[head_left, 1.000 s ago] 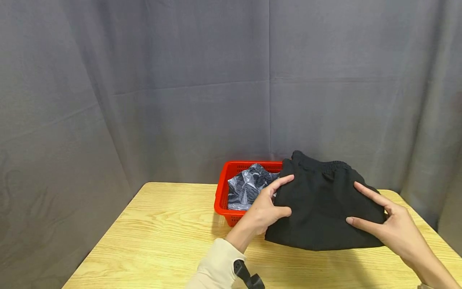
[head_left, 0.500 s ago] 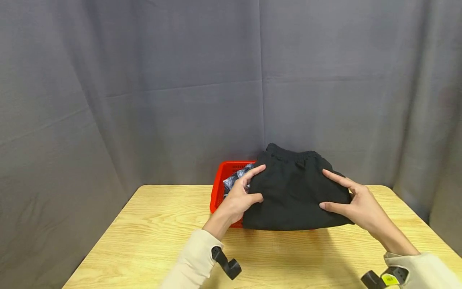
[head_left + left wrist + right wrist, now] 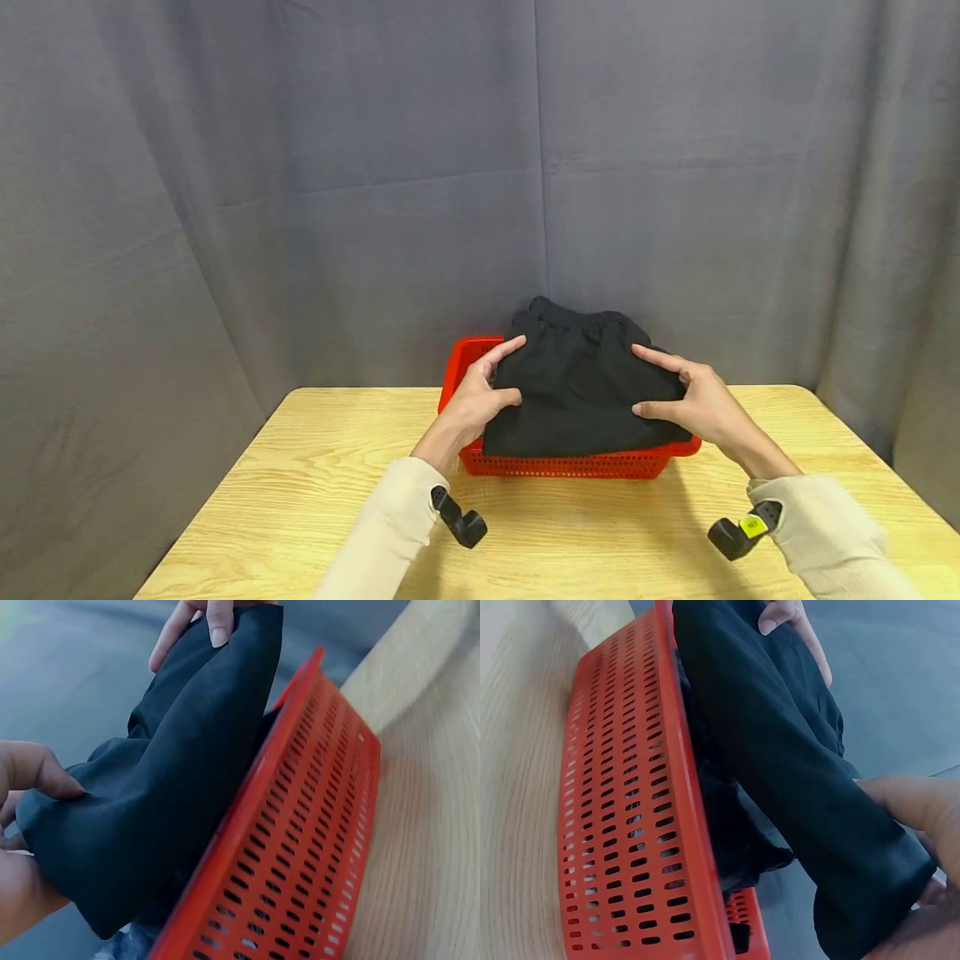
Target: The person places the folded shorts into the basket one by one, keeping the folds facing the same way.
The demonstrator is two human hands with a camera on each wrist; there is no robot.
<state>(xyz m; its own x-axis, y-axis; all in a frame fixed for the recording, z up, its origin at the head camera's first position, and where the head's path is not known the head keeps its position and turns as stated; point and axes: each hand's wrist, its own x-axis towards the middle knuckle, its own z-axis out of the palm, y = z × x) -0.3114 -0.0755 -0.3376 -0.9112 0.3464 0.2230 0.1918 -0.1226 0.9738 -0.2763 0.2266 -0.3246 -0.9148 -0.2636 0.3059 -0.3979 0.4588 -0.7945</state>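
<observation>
Folded black shorts (image 3: 581, 383) with a gathered elastic waistband are held over the red basket (image 3: 558, 467), waistband toward the curtain. My left hand (image 3: 480, 400) pinches their left side, thumb on top and fingers partly hidden beneath. On their right side my right hand (image 3: 693, 404) grips in the same way. In both wrist views the shorts are close above the basket's rim. Inside the basket, dark cloth (image 3: 727, 817) shows in the right wrist view, and a bit of grey patterned cloth (image 3: 124, 945) in the left wrist view. The shorts cover most of the basket's contents from above.
The perforated basket stands on a light wooden table (image 3: 315, 467) near its far edge. A grey curtain (image 3: 375, 208) hangs behind the table and along its sides. Black camera mounts (image 3: 459, 517) sit on both wrists.
Both hands have carried the black shorts leftward and away from me, from beside the basket to over it. The patterned cloth is now covered in the head view.
</observation>
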